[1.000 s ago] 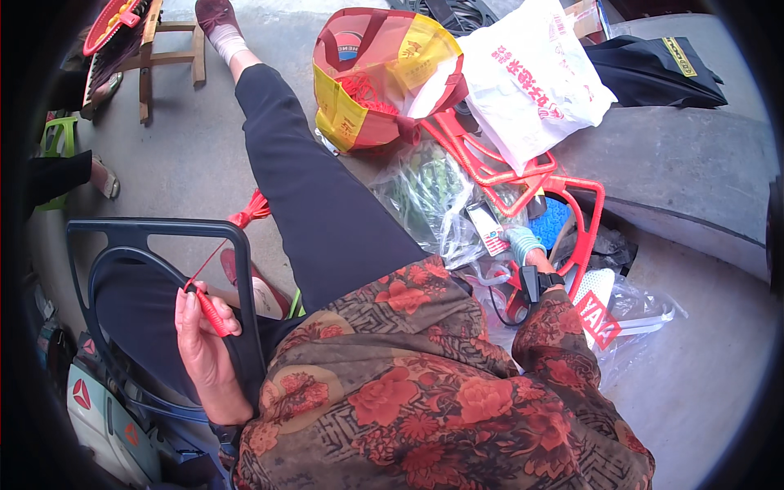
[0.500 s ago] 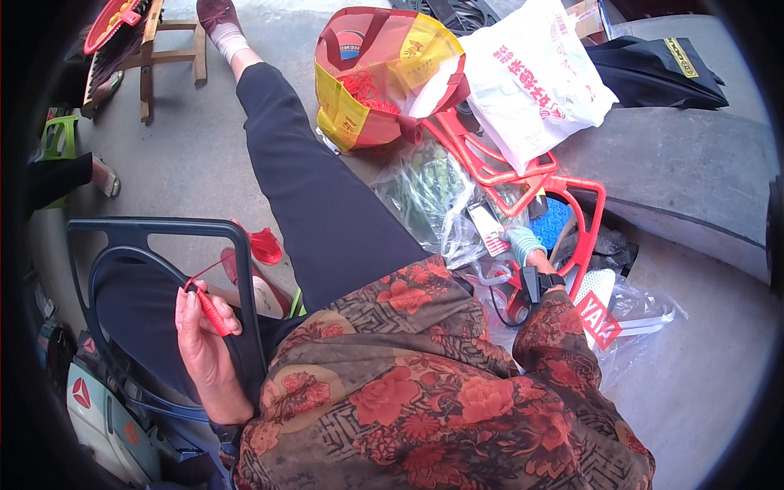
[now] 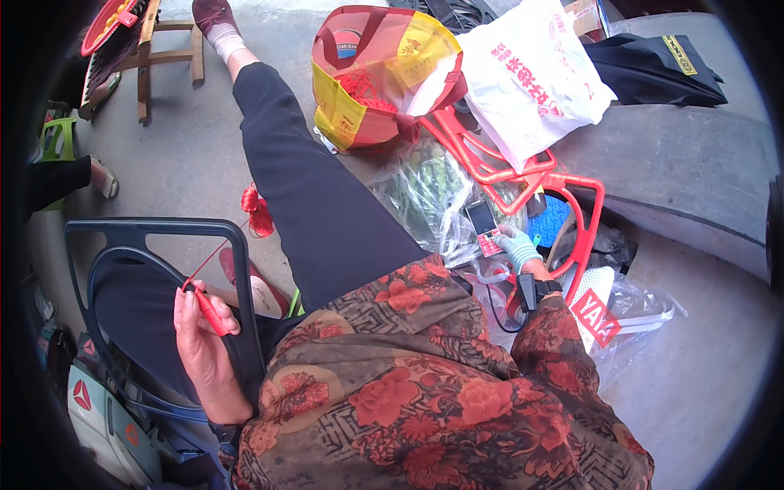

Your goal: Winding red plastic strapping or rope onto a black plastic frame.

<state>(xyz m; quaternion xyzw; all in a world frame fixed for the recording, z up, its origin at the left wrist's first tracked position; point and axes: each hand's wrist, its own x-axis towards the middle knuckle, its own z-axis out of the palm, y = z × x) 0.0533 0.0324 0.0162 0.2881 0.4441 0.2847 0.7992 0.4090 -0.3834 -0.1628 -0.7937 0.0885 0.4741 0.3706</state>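
My bare left hand [image 3: 202,335] is closed around the side bar of a black plastic frame [image 3: 155,224], where a tight winding of red cord [image 3: 214,314] covers a short length. From there the cord runs up to a loose red bundle [image 3: 260,214] beside my leg. My right hand [image 3: 517,247], in a pale blue-grey glove with bare wrist, grips the lower edge of a mobile phone [image 3: 483,227] with a dark screen and red keypad. The phone is above a clear plastic bag [image 3: 425,184] with green contents.
Red cord-wrapped frames [image 3: 584,184] lean at the right, beneath a white plastic bag [image 3: 535,82]. A red and yellow shopping bag [image 3: 351,122] holds red cord. A wooden stool [image 3: 147,61] and another person's foot [image 3: 104,177] are at far left. A grey ledge [image 3: 678,155] runs along the right.
The red cord bundle has swung up and slightly left. My right hand and the phone have shifted a little left; its screen, pale before, now looks dark. My left hand keeps its hold.
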